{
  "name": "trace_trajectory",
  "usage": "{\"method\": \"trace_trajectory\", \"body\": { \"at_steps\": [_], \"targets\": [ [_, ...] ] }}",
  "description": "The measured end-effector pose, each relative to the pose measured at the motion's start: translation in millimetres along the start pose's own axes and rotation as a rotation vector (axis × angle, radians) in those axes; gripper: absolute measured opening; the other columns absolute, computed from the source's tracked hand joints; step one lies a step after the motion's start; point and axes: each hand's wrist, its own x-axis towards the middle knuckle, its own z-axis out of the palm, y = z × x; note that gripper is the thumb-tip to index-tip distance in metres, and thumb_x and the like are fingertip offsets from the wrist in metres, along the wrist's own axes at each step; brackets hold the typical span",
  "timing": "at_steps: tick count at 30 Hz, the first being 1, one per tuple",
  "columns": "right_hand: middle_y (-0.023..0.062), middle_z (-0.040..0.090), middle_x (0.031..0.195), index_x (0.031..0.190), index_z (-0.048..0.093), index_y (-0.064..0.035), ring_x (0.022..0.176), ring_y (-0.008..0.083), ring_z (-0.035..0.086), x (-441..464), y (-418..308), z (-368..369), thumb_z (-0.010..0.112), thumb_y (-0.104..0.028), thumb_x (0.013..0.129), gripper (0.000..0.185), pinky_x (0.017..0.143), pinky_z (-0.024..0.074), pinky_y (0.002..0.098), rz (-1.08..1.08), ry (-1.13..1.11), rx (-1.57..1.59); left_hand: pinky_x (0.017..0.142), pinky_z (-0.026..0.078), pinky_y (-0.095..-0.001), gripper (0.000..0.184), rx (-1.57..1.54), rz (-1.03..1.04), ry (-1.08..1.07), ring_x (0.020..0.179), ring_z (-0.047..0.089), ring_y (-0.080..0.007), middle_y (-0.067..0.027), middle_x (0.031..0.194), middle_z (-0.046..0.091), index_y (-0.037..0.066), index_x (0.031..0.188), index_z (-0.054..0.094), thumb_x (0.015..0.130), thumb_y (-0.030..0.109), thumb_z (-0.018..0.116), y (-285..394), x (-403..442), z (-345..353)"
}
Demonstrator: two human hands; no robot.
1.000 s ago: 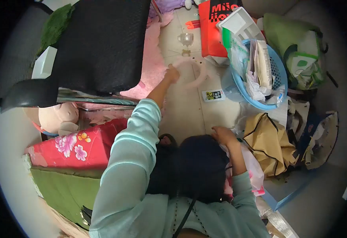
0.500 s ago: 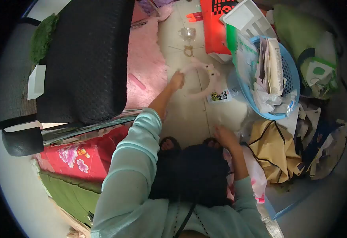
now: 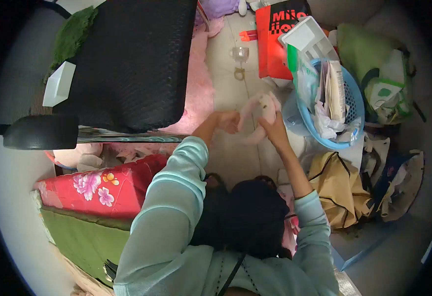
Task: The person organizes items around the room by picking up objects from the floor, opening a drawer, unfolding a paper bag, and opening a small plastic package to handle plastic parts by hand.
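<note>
A pink plush headband (image 3: 264,104) with a small face on it is held above the pale tiled floor. My right hand (image 3: 274,131) is closed around its right side. At the left end of the headband is my left hand (image 3: 229,121), fingers stretched out and apart; whether they touch the plush I cannot tell. On the floor beyond lie a clear cup (image 3: 239,54) and a small beige ring-shaped band (image 3: 239,74).
To the right stands a blue basket (image 3: 358,106) stuffed with papers and plastic, a white tray (image 3: 307,37) and a red bag (image 3: 271,49) behind it. A tan cloth bag (image 3: 337,190) sits nearer. On the left are a black chair (image 3: 127,64) and a pink rug (image 3: 202,93).
My right hand has come up from near my feet and taken hold of the headband. My left hand has let go and its fingers have spread. The view has shifted slightly.
</note>
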Motion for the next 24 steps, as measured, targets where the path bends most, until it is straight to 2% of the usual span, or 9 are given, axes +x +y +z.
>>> {"method": "trace_trajectory", "body": {
  "at_steps": [3, 5, 8, 9, 11, 15, 19, 21, 24],
  "targets": [
    [0.0232, 0.058, 0.086, 0.120, 0.035, -0.0001, 0.079, 0.0371, 0.058, -11, -113, -21, 0.063, -0.034, 0.069, 0.067, 0.070, 0.0442, 0.0409, -0.249, -0.072, -0.558, 0.069, 0.046, -0.0352, 0.049, 0.205, 0.026, -0.079, 0.084, 0.052, -0.0203, -0.0068, 0.098, 0.052, 0.014, 0.117, 0.041, 0.071, 0.014, 0.058, -7, 2, -1],
    [0.0256, 0.057, 0.081, 0.117, 0.040, 0.0004, 0.072, 0.0392, 0.058, -24, -186, -35, 0.063, -0.032, 0.069, 0.062, 0.063, 0.0458, 0.0414, -0.493, 0.104, -0.665, 0.074, 0.047, -0.0395, 0.061, 0.335, 0.038, -0.124, 0.090, 0.053, -0.0216, -0.0083, 0.106, 0.053, 0.015, 0.125, 0.037, 0.070, 0.011, 0.062, -14, 5, -7],
    [0.0210, 0.059, 0.079, 0.111, 0.046, -0.0006, 0.067, 0.0357, 0.058, -32, -264, -43, 0.063, -0.028, 0.068, 0.053, 0.055, 0.0460, 0.0372, -0.793, 0.339, -0.283, 0.072, 0.048, -0.0372, 0.057, 1.243, -0.363, -0.098, 0.094, 0.053, -0.0226, -0.0073, 0.116, 0.047, 0.011, 0.123, 0.038, 0.071, 0.010, 0.059, -18, 52, -10],
    [0.0199, 0.059, 0.080, 0.109, 0.047, -0.0015, 0.068, 0.0352, 0.058, -31, -281, -40, 0.063, -0.028, 0.068, 0.051, 0.055, 0.0457, 0.0367, -0.888, 0.399, -0.231, 0.072, 0.047, -0.0379, 0.044, 1.402, -0.334, -0.102, 0.093, 0.053, -0.0247, -0.0091, 0.113, 0.048, 0.009, 0.117, 0.042, 0.075, 0.012, 0.054, -20, 57, -9],
    [0.0178, 0.058, 0.082, 0.107, 0.049, -0.0034, 0.072, 0.0342, 0.057, -23, -310, -25, 0.062, -0.026, 0.069, 0.047, 0.054, 0.0451, 0.0358, -1.062, 0.472, -0.228, 0.072, 0.047, -0.0380, 0.042, 1.608, -0.285, -0.089, 0.093, 0.053, -0.0252, -0.0095, 0.112, 0.048, 0.009, 0.116, 0.042, 0.076, 0.013, 0.053, -24, 63, -3],
    [0.0136, 0.057, 0.086, 0.103, 0.052, -0.0071, 0.079, 0.0321, 0.055, -12, -353, 60, 0.060, -0.023, 0.069, 0.038, 0.053, 0.0440, 0.0339, -1.282, 0.483, -0.410, 0.072, 0.047, -0.0382, 0.038, 1.632, -0.185, 0.022, 0.092, 0.053, -0.0264, -0.0102, 0.111, 0.048, 0.009, 0.114, 0.043, 0.077, 0.013, 0.051, -23, 52, 7],
    [0.0094, 0.056, 0.090, 0.098, 0.055, -0.0108, 0.085, 0.0301, 0.053, -21, -364, 125, 0.059, -0.020, 0.070, 0.030, 0.052, 0.0428, 0.0320, -1.342, 0.423, -0.629, 0.071, 0.047, -0.0384, 0.035, 1.614, -0.068, 0.183, 0.092, 0.053, -0.0275, -0.0110, 0.109, 0.048, 0.009, 0.112, 0.044, 0.078, 0.014, 0.049, -22, 29, 12],
    [0.0073, 0.056, 0.092, 0.096, 0.057, -0.0127, 0.089, 0.0290, 0.052, -24, -340, 125, 0.058, -0.019, 0.070, 0.027, 0.051, 0.0422, 0.0310, -1.367, 0.428, -0.495, 0.071, 0.046, -0.0385, 0.033, 1.606, 0.013, 0.309, 0.091, 0.052, -0.0280, -0.0114, 0.108, 0.048, 0.009, 0.111, 0.045, 0.079, 0.014, 0.049, -28, 19, 6],
    [0.0038, 0.053, 0.084, 0.096, 0.057, -0.0136, 0.084, 0.0239, 0.052, -32, -288, 90, 0.058, -0.021, 0.069, 0.028, 0.051, 0.0423, 0.0270, -1.380, 0.411, -0.263, 0.070, 0.046, -0.0387, 0.030, 1.607, 0.156, 0.562, 0.091, 0.052, -0.0289, -0.0120, 0.106, 0.048, 0.008, 0.109, 0.046, 0.079, 0.015, 0.047, -31, 13, 1]
  ]
}}
